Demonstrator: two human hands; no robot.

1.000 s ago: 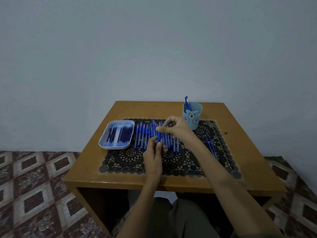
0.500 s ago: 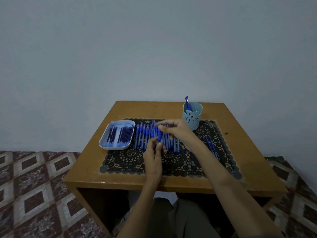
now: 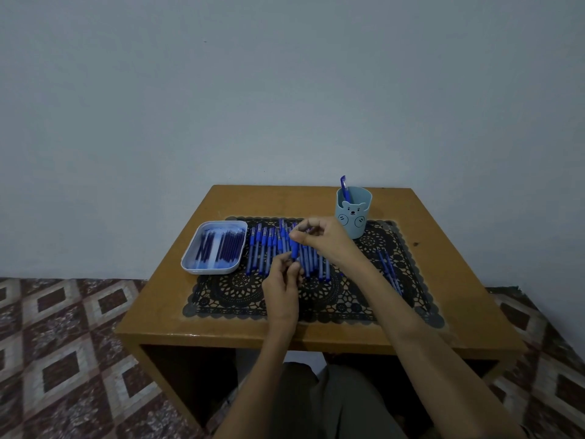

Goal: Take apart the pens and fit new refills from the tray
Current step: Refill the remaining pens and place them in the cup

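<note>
Blue pen (image 3: pixel 295 248) at centre frame, held tilted just above the mat between both hands. The left hand (image 3: pixel 282 282) grips its lower end, fingers curled round the barrel. The right hand (image 3: pixel 327 240) pinches its upper end between thumb and fingertips. Whether the two halves have parted cannot be told, since the fingers hide the joint. The pose suggests the twisting-apart step on one pen.

Just behind the hands, a row of pens (image 3: pixel 254 253) lies side by side on the black lace mat (image 3: pixel 316 301), apparently assembled and waiting. At the mat's upper-left corner, the white tray (image 3: pixel 190 263) holds dark refills (image 3: pixel 226 247) in two loose bundles, so the supply looks largely undrawn. At the right of the mat, well apart from the row, two thin blue pieces (image 3: pixel 390 275) lie together. Whether they are pens or spent refills cannot be told.

Toward the upper right of the wooden table (image 3: pixel 221 331), the light-blue cup (image 3: pixel 354 217) with a bear face contains a single pen (image 3: pixel 344 185), probably a finished one. On this evidence the task is at an early stage: perhaps one pen done, one in hand, the whole row left.
</note>
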